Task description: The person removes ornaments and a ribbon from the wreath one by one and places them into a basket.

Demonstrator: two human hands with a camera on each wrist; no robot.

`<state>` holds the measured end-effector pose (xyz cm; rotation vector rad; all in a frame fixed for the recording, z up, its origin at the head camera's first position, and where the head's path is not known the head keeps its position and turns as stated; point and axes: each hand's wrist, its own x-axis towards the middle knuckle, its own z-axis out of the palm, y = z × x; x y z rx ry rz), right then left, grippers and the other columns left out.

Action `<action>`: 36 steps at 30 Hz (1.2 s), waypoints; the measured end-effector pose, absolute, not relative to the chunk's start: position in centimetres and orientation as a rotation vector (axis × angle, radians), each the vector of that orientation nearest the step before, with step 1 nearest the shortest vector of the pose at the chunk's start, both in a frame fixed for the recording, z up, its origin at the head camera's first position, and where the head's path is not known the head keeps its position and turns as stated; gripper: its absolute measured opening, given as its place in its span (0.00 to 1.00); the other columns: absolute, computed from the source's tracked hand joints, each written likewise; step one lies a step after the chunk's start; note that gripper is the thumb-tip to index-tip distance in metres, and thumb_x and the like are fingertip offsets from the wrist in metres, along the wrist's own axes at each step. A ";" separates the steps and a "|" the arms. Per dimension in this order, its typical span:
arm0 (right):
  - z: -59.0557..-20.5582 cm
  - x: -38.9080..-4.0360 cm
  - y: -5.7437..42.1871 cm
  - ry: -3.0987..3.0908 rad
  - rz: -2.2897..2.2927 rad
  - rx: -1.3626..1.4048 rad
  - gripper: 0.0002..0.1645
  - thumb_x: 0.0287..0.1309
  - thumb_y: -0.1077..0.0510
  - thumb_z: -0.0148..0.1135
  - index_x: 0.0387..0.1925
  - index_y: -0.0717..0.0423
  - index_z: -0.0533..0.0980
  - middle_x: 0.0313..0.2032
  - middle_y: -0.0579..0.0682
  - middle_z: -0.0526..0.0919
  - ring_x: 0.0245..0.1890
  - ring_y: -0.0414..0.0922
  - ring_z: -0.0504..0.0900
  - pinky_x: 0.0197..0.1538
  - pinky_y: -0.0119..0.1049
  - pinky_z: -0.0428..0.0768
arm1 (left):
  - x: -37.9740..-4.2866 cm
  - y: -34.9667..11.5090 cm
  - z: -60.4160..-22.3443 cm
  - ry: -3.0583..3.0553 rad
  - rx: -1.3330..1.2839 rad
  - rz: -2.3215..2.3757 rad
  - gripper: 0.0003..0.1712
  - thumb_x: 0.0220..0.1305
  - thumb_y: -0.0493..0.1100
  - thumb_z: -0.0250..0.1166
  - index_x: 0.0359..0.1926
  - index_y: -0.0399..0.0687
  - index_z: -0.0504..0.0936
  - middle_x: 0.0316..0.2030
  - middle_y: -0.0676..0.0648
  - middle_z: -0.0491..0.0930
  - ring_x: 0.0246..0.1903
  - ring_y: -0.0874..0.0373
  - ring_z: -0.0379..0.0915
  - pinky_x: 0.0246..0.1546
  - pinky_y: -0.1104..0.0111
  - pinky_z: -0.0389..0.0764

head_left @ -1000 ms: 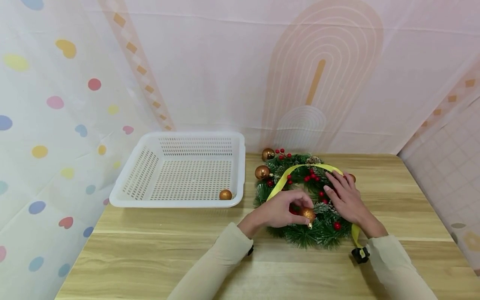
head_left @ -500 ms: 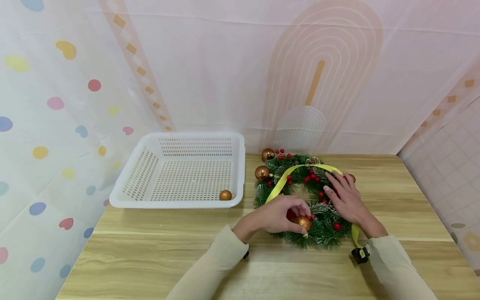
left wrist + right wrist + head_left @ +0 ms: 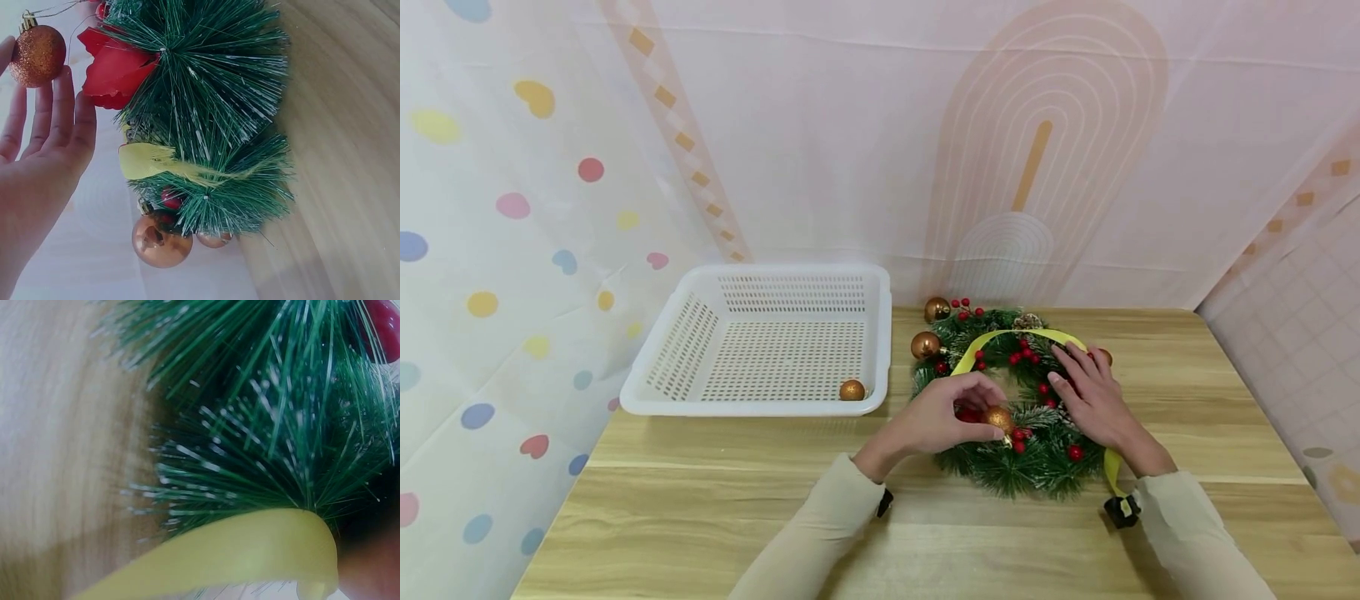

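My left hand (image 3: 934, 419) pinches a glittery copper Christmas ball (image 3: 997, 419) between thumb and fingers, over the near left part of a green wreath (image 3: 1011, 477). In the left wrist view the ball (image 3: 39, 56) shows a gold cap with a thin loop of string, and a red flower (image 3: 119, 69) lies beside the fingertips. My right hand (image 3: 1096, 404) rests on the wreath's right side with its fingers extended. A yellow ribbon (image 3: 973, 346) arches across the wreath and appears close up in the right wrist view. Red berries (image 3: 1020, 439) sit near the held ball.
To the left stands a white plastic basket (image 3: 752, 407) with one glittery ball (image 3: 852, 390) in its near right corner. Shiny copper balls (image 3: 926, 345) lie along the wreath's left edge. Another ball (image 3: 1105, 356) peeks out behind the right hand. A patterned cloth (image 3: 820, 167) hangs behind the table.
My left hand has dipped toward the near edge, then risen back and shifted left with the ball, uncovering red berries. The right hand stays in place on the wreath.
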<state>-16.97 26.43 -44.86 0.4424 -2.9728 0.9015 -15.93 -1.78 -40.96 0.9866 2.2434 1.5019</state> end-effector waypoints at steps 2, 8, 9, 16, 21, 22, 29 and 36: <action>-44.8 -17.0 26.4 -2.974 0.902 0.442 0.35 0.78 0.45 0.39 0.76 0.59 0.52 0.76 0.66 0.47 0.75 0.67 0.37 0.61 0.77 0.48 | -15.9 -1.9 -40.9 2.241 0.977 1.517 0.19 0.59 0.42 0.73 0.50 0.51 0.79 0.45 0.54 0.81 0.45 0.66 0.76 0.51 0.69 0.78; -44.8 -17.0 26.4 -2.981 0.903 0.445 0.36 0.78 0.44 0.38 0.77 0.58 0.52 0.76 0.65 0.47 0.75 0.67 0.37 0.61 0.77 0.48 | -15.7 -2.2 -40.9 2.254 0.957 1.524 0.19 0.59 0.42 0.73 0.51 0.51 0.79 0.45 0.54 0.81 0.44 0.66 0.76 0.51 0.69 0.78; -44.7 -17.0 26.4 -2.982 0.903 0.445 0.36 0.78 0.44 0.38 0.77 0.58 0.52 0.76 0.65 0.47 0.75 0.67 0.37 0.61 0.77 0.48 | -15.7 -2.3 -40.9 2.256 0.957 1.526 0.19 0.59 0.42 0.73 0.51 0.51 0.79 0.46 0.54 0.81 0.44 0.66 0.76 0.51 0.68 0.79; -44.8 -17.1 26.4 -2.985 0.902 0.439 0.36 0.78 0.44 0.39 0.76 0.58 0.52 0.76 0.65 0.47 0.75 0.67 0.37 0.61 0.77 0.48 | -15.6 -2.7 -40.7 2.267 0.954 1.540 0.19 0.60 0.42 0.73 0.52 0.48 0.79 0.46 0.54 0.81 0.44 0.66 0.76 0.51 0.62 0.79; -44.7 -17.1 26.4 -2.991 0.902 0.438 0.36 0.78 0.44 0.39 0.77 0.58 0.52 0.76 0.65 0.46 0.75 0.67 0.36 0.60 0.77 0.48 | -15.6 -3.0 -40.5 2.267 0.927 1.558 0.20 0.60 0.41 0.72 0.53 0.50 0.79 0.46 0.53 0.80 0.44 0.64 0.75 0.52 0.61 0.79; -44.7 -17.1 26.4 -2.992 0.902 0.438 0.36 0.78 0.44 0.39 0.77 0.58 0.52 0.76 0.65 0.46 0.75 0.67 0.36 0.60 0.77 0.48 | -15.5 -3.1 -40.4 2.267 0.926 1.562 0.21 0.60 0.41 0.72 0.53 0.50 0.78 0.46 0.53 0.80 0.44 0.63 0.75 0.51 0.61 0.79; -44.8 -17.1 26.4 -2.986 0.906 0.437 0.36 0.78 0.44 0.39 0.77 0.58 0.52 0.76 0.65 0.47 0.74 0.67 0.36 0.60 0.77 0.49 | -15.5 -3.6 -39.9 2.264 0.923 1.581 0.21 0.61 0.43 0.72 0.54 0.49 0.78 0.47 0.53 0.80 0.45 0.63 0.75 0.52 0.58 0.78; -44.8 -16.9 26.4 -2.980 0.908 0.434 0.36 0.78 0.44 0.39 0.77 0.57 0.52 0.76 0.65 0.47 0.74 0.67 0.36 0.59 0.77 0.48 | -15.8 -4.6 -39.0 2.291 0.936 1.649 0.22 0.61 0.42 0.72 0.55 0.49 0.78 0.47 0.53 0.80 0.47 0.63 0.77 0.54 0.57 0.78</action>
